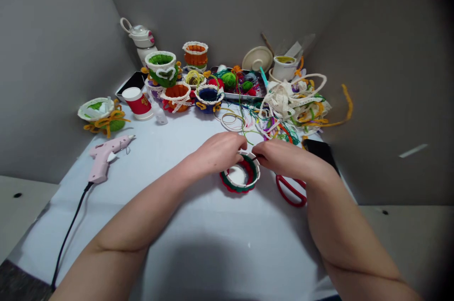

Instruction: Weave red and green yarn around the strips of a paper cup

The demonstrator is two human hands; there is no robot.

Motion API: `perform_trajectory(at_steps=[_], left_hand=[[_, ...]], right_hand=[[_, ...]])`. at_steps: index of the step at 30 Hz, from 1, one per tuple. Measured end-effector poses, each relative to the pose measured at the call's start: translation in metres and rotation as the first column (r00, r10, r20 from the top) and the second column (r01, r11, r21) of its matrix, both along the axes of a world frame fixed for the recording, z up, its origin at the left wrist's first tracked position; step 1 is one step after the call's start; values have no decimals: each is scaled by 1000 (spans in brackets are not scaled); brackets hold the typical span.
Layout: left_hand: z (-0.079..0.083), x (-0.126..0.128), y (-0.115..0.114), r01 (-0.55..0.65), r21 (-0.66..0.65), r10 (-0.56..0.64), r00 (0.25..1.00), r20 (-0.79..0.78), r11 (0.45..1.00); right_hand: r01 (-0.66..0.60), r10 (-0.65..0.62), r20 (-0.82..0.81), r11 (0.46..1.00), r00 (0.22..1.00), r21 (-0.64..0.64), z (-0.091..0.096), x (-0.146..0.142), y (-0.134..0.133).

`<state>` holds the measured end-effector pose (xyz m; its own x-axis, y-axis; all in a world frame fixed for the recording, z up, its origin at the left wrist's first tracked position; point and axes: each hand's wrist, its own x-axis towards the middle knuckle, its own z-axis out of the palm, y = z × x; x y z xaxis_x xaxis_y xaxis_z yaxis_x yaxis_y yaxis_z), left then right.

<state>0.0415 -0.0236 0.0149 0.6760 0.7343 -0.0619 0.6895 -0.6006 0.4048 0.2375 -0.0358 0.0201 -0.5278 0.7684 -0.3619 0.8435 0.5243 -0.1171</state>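
Observation:
A small round cup (240, 186) stands on the table in front of me, its white slats woven with red and dark green yarn. My left hand (227, 150) is closed on its far left rim, fingertips partly hidden by the hand itself. At the far right rim, my right hand (275, 153) is pinched around a thin dark strand, apparently yarn. Red-handled scissors (291, 191) lie beneath my right wrist, their blades mostly hidden.
A pink glue gun (106, 155) with a black cord lies left. Several yarn-woven cups (209, 97), a red paper cup (138, 103) and a white bottle (142, 40) stand behind. Tangled yarn and lace (294, 104), a yarn tray (244, 97) and a black phone (321, 153) are also there.

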Motion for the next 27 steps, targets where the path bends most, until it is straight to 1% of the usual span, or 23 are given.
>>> perform_trajectory(at_steps=[3,7,12,16,19,22,25,27], left_hand=[[-9,6,3,30,-76,-19,990,138,997],[-18,11,6,55,-139,-23,976,217,989],[-20,11,8,130,-135,-91,960,264,982],[-20,13,8,165,-153,-120,956,266,974],[-21,14,7,132,-173,-78,955,287,976],[-22,14,6,63,-143,-20,958,285,988],[-21,15,6,24,-113,7,963,270,993],[-21,15,5,16,-103,11,966,257,995]], right_hand=[[3,-3,-3,1000,1000,6,-4,1,2],[41,-41,-25,999,999,-4,-3,2,4],[98,-97,-53,995,994,16,1,-1,5],[89,-90,-71,996,993,-21,2,-4,6],[76,-80,-74,996,994,-46,5,0,5],[50,-55,-73,997,996,-63,12,9,1],[2,-14,-124,995,992,-96,19,19,-5],[-28,12,-171,995,985,-94,22,22,-8]])
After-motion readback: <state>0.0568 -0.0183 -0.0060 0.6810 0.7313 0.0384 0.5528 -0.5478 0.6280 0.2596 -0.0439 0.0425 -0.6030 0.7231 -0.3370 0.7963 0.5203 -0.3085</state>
